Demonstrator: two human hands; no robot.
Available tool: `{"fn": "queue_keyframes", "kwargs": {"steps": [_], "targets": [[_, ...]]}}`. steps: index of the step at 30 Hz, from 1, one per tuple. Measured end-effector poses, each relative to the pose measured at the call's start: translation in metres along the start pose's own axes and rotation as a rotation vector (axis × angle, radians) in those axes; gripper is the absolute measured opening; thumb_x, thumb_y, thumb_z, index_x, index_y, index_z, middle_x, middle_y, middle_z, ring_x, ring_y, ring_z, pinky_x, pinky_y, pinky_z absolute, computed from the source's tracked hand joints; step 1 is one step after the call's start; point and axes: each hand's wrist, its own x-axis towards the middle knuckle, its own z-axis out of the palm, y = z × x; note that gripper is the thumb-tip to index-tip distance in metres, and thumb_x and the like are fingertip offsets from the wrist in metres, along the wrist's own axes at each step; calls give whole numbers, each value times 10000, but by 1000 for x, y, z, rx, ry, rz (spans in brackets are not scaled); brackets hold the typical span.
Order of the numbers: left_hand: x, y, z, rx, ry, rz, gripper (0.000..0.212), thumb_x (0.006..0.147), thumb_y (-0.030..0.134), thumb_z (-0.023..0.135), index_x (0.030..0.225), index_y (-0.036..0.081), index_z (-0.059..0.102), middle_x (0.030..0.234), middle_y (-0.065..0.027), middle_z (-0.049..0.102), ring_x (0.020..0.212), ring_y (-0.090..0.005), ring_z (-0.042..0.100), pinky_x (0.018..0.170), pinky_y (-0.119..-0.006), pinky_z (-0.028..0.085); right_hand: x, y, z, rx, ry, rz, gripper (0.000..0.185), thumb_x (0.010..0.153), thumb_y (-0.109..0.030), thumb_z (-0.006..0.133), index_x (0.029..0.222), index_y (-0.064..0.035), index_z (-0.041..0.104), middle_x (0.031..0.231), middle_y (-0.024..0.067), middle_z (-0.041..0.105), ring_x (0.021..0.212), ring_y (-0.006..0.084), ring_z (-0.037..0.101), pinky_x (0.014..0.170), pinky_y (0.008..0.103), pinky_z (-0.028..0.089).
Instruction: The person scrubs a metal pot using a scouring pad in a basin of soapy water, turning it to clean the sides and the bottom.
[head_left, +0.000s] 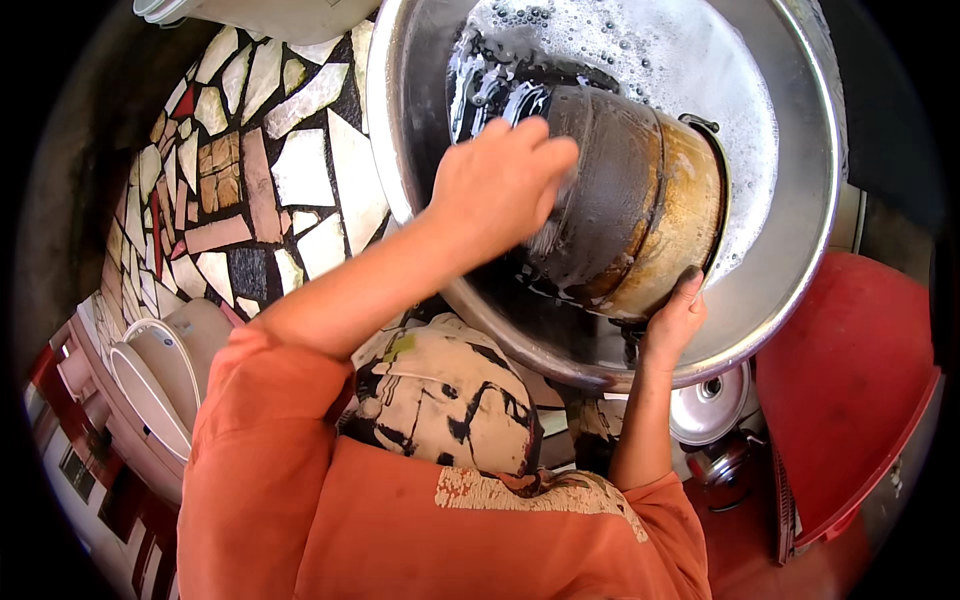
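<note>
A large metal pot (611, 202), soot-dark over its base half and brown-stained toward the rim, lies on its side in a wide metal basin (795, 150). My left hand (510, 176) is curled in a fist against the pot's darkened wall. A small grey scrubber (564, 193) seems to show under its fingers, mostly hidden and blurred. With the thumb on the outer wall, my right hand (675, 319) grips the pot near its rim; the other fingers are largely hidden. White suds (697, 67) float on dark water around the pot.
Broken-tile paving (300, 165) lies left of the basin. Pale containers (157, 375) stand at lower left, and a whitish tub (292, 19) at the top. A red plastic basin (847, 390), a metal lid (712, 401) and a small shiny pot (720, 461) are at right.
</note>
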Motion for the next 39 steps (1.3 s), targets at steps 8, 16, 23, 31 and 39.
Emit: {"fn": "queue_keyframes", "kwargs": {"steps": [8,16,23,31,39], "targets": [[97,-49,22,65,-189,-231,192,877,274,524,980,147,624,940,-98,674,894,-332,638,739,-480,500,-1,-4,-1,-1,-100,-61,503,1011,-418,425,879,30,609,806,34,600,722,102,505,659,266,431],[-18,13,-8,-19,-163,-49,100,817,218,606,893,154,591,851,-46,578,827,-282,608,658,-441,493,4,5,-9,14,-32,8,517,1005,-426,440,958,58,614,882,61,631,766,117,554,699,266,465],[98,-42,22,62,-220,-257,203,877,272,518,1001,161,633,1011,-94,674,935,-324,636,756,-470,500,6,-6,1,62,-72,-53,503,1011,-418,428,895,38,608,796,24,609,701,96,515,643,257,437],[-15,9,0,110,44,139,117,738,128,649,814,159,566,766,-10,495,725,-211,540,511,-317,476,-1,-7,-1,28,15,-4,504,1018,-403,402,898,49,593,816,35,586,743,113,507,677,274,427],[71,-22,20,126,-9,-65,128,855,214,525,927,141,601,880,-76,633,853,-304,629,696,-455,503,9,-17,3,108,-72,43,509,1013,-405,424,1019,67,612,945,74,635,838,123,555,771,283,462]]}}
